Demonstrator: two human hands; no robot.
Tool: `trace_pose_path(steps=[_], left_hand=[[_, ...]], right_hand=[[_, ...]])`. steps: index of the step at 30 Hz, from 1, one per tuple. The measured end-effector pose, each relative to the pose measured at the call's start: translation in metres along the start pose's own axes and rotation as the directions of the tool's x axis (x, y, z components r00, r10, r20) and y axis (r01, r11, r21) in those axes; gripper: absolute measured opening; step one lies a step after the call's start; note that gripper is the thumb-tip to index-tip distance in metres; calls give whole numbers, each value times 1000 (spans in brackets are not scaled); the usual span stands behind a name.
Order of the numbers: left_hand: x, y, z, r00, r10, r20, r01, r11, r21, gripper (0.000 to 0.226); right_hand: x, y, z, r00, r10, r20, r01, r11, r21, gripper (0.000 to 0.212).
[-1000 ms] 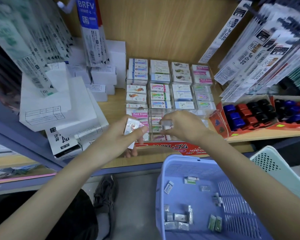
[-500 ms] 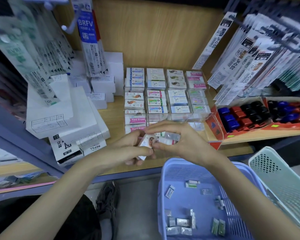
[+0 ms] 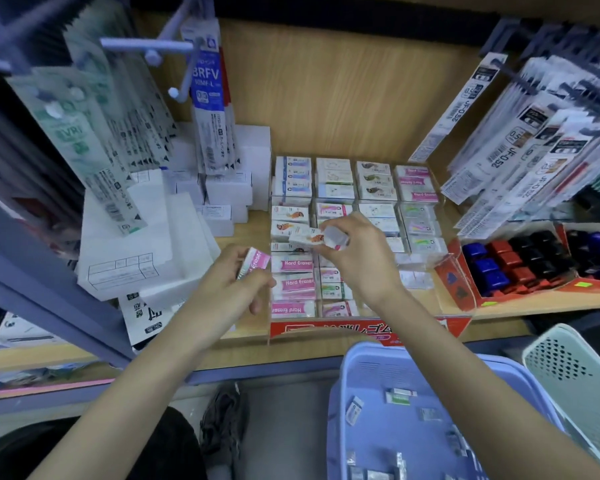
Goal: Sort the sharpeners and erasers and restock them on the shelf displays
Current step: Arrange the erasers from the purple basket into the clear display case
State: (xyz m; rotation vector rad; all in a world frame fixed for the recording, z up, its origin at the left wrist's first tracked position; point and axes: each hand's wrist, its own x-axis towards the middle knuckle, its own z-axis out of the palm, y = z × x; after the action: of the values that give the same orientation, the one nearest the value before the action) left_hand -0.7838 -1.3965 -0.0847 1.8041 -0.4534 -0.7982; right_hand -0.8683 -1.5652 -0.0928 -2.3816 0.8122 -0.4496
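Observation:
My left hand (image 3: pixel 234 291) grips a pink-and-white wrapped eraser (image 3: pixel 255 263) just left of the eraser display tray (image 3: pixel 361 329). My right hand (image 3: pixel 357 252) pinches a white eraser with an orange fish print (image 3: pixel 305 237) above the tray's second row, with a pale wrapped piece also in its fingers. The tray holds rows of boxed erasers, among them pink "Hard Eraser" packs (image 3: pixel 293 284). Below, a lilac basket (image 3: pixel 364 362) contains several loose wrapped erasers (image 3: pixel 400 396).
White refill boxes (image 3: pixel 132 244) are stacked left of the tray. A red carton of blue, red and black sharpeners (image 3: pixel 520 265) sits to the right. Hanging refill packs (image 3: pixel 534 161) crowd both sides. A pale green basket (image 3: pixel 575 379) stands at the right.
My hands have separated. The right hand took the fish-print eraser up and back over the tray, while the left stayed lower left, still holding the pink eraser.

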Motion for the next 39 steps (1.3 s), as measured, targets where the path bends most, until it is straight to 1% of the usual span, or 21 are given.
trace_pose_path(steps=[3, 5, 7, 11, 14, 16, 17, 18, 19, 20, 21, 22, 23, 24, 26, 30, 33, 35, 37, 39], left_hand=[[2, 1, -4, 1000, -7, -29, 7, 1000, -9, 14], [1, 2, -6, 1000, 4, -15, -4, 1000, -22, 12], [0, 3, -7, 1000, 18, -9, -18, 1000, -19, 11], [-2, 5, -6, 1000, 28, -6, -28, 999, -21, 12], [-3, 7, -4, 999, 37, 4, -37, 999, -23, 13], [-2, 7, -3, 999, 42, 6, -42, 999, -23, 14], [-2, 7, -2, 999, 50, 6, -50, 999, -16, 15], [-1, 6, -1, 998, 60, 9, -60, 998, -4, 16], [-1, 6, 0, 998, 69, 14, -69, 998, 5, 18], [-2, 5, 1, 997, 76, 19, -76, 997, 6, 19], [-2, 5, 3, 997, 80, 22, -80, 997, -1, 20], [-3, 6, 5, 996, 84, 26, -83, 996, -13, 20], [-4, 6, 7, 996, 87, 30, -86, 996, -25, 21], [-5, 7, 9, 995, 92, 36, -91, 995, -31, 22], [-8, 8, 13, 993, 107, 49, -106, 994, -35, 23], [-12, 10, 20, 989, 113, 90, -106, 991, -79, 25], [-16, 15, 28, 981, 113, 155, -94, 988, -124, 30], [-20, 18, 33, 976, 107, 187, -83, 988, -133, 38], [-20, 18, 37, 974, 125, 188, -103, 987, -122, 35], [-20, 18, 38, 974, 149, 172, -128, 984, -126, 30]], right_hand=[[16, -7, 12, 995, -47, 87, 59, 989, -137, 29], [23, -9, 16, 991, -46, 129, 67, 984, -167, 25], [27, -9, 18, 989, -24, 146, 47, 986, -161, 23], [21, -3, 19, 972, -40, 231, 57, 996, -68, 15], [15, -2, 19, 976, -39, 214, 43, 999, -14, 20], [8, -6, 13, 987, -11, 159, -6, 994, 108, 18], [2, -8, 8, 988, 28, 155, -62, 974, 219, 14], [-6, -8, 2, 979, 79, 190, -142, 927, 347, 13], [-15, -8, -5, 957, 121, 263, -238, 847, 475, 18], [-25, -6, -10, 926, 139, 351, -332, 739, 586, 27], [-35, -3, -15, 891, 135, 433, -421, 600, 680, 37], [-44, -1, -19, 863, 114, 491, -485, 459, 744, 44], [-51, 1, -23, 847, 85, 524, -517, 360, 777, 45], [-58, 3, -26, 844, 59, 533, -523, 316, 792, 39], [-69, 4, -31, 852, 31, 523, -505, 315, 803, 25], [-82, 5, -36, 875, 17, 484, -461, 340, 820, 31], [-86, 2, -39, 888, 16, 460, -436, 352, 829, 32], [-88, 1, -38, 905, 31, 425, -402, 395, 826, 30], [-90, -1, -39, 911, 54, 408, -388, 440, 810, 33], [-94, -3, -38, 905, 76, 418, -401, 477, 782, 39]])
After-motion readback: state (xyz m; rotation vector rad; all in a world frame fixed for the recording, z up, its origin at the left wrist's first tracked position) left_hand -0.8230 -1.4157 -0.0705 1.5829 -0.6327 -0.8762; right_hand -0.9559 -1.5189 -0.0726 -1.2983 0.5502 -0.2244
